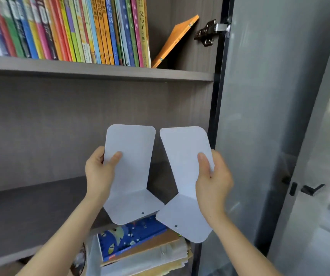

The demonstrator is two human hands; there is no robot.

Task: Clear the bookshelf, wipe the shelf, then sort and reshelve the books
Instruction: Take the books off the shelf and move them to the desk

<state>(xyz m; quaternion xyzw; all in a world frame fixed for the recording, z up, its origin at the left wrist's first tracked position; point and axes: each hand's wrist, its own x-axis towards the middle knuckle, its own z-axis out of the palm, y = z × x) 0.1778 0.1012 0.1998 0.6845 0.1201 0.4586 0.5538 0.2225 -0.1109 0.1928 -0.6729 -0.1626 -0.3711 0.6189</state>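
My left grip [98,174] pinches a white bookend [128,156] at its upright's edge, thumb on the face. My right grip [214,180] pinches the second bookend [184,156] likewise, both held before the middle shelf [30,206]. The books [80,30] on the shelf above carry Chinese lettering on their spines.

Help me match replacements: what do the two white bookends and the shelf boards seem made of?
The left bookend and right bookend: probably thin sheet metal, matte white coating; one crisp fold, thin edges, rounded corners. The shelf board: likely laminated board, matte grey-brown printed grain.
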